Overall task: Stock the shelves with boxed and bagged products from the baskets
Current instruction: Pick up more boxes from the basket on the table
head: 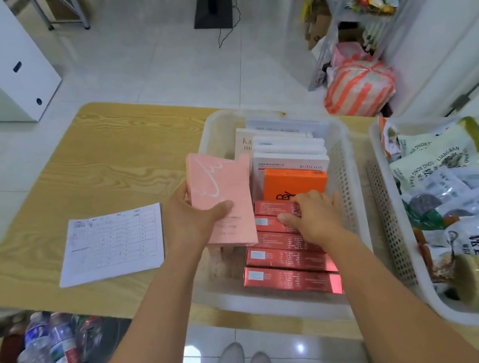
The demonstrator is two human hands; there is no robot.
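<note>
The desk [95, 161] is pale yellow with wavy wood grain. The basket [344, 170] is white. In the basket: an orange box [292, 180] with black letters and red boxes [292, 280] with white labels; at its left edge, a pink box [223, 184] with a white scribble. Left of the basket, a white sheet [112, 243] with a dark grid; beyond the basket, a sack [359, 91] striped orange and white.

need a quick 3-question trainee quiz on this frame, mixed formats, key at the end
1. True or false: the orange box stands in the same basket as the red boxes.
2. The left hand holds: A the pink box; B the orange box; C one of the red boxes.
3. Fill in: the paper form lies on the ___.
Key: 1 true; 2 A; 3 table.
</note>
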